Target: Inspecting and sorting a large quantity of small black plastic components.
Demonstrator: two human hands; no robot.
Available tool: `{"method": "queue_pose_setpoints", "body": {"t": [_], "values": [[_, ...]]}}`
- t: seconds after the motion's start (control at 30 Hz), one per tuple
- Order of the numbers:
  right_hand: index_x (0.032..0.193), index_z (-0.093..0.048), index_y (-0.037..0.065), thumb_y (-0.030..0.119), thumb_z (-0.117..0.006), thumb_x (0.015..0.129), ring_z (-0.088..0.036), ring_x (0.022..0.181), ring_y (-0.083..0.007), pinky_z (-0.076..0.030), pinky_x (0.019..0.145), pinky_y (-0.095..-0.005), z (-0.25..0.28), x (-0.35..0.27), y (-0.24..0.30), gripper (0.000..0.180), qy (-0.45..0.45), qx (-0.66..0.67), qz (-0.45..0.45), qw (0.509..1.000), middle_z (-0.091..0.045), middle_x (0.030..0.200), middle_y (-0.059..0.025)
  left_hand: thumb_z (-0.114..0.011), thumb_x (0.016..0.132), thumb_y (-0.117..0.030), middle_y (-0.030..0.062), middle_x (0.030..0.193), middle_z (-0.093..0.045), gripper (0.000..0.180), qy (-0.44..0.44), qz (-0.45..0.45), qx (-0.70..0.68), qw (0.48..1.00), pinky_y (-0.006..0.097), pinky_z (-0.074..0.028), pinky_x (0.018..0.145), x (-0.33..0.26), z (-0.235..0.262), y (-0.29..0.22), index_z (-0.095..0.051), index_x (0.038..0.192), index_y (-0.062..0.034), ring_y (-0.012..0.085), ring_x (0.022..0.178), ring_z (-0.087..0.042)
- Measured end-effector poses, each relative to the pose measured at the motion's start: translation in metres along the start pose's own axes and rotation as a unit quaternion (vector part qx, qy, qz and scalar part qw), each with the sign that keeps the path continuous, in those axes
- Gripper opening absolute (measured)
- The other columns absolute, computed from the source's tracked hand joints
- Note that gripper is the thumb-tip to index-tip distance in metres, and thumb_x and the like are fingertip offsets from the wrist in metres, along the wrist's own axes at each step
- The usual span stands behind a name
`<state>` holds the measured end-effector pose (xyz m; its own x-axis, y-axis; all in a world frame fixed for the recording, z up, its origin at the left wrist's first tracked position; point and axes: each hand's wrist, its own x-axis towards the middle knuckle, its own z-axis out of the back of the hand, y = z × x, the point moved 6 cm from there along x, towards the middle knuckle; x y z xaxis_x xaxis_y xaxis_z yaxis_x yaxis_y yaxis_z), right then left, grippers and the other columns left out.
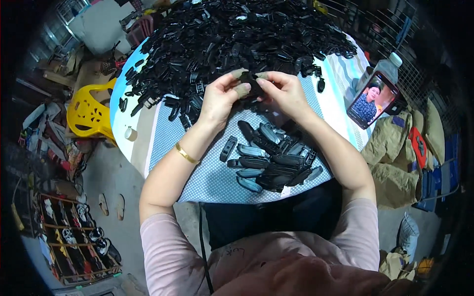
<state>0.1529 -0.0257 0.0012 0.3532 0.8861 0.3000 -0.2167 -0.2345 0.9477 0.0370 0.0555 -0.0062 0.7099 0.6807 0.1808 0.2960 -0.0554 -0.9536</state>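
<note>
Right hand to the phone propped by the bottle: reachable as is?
Probably yes. The right hand is busy, pinching a small black part together with the left hand, but bare tablecloth lies between it and the phone, with only a stray clip nearby.

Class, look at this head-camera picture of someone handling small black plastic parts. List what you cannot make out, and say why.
- The black part held between the left hand and right hand: the fingers cover most of it, so its shape is unclear.
- The pile of black parts: single pieces too small and tangled to tell apart.
- The bottle: lower half hidden behind the phone.
</note>
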Motion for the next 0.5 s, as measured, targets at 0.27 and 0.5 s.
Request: {"method": "queue_pose_setpoints", "body": {"t": [0.27, 0.5], "values": [[0.091, -0.062, -0.003, 0.007, -0.059, 0.081, -0.056, 0.06, -0.0099, -0.045, 0.052, -0.0214, 0.002, -0.008, 0.021, 0.015, -0.078, -0.185, 0.226, 0.953, -0.059, 0.075, -0.006, -0.059, 0.084, -0.006, 0.0025, 0.093, -0.061, 0.033, -0.007, -0.025, 0.015, 1.0, 0.021, -0.047, 0.072, -0.004, -0.007, -0.002, -0.054, 0.115, 0.0025, 0.0069, 0.078, -0.056], [0.089, -0.061, -0.003, 0.004, -0.061, 0.078, -0.056, 0.061, -0.0127, -0.044, 0.053, -0.0232, -0.008, -0.017, 0.033, 0.014, -0.093, -0.269, 0.308, 0.908, -0.058, 0.076, -0.0092, -0.058, 0.086, -0.011, 0.0023, 0.09, -0.061, 0.035, -0.031, -0.059, 0.08, 0.995, 0.02, -0.046, 0.069, -0.012, -0.01, -0.005, -0.051, 0.116, 0.0051, 0.0053, 0.076, -0.054]]}}
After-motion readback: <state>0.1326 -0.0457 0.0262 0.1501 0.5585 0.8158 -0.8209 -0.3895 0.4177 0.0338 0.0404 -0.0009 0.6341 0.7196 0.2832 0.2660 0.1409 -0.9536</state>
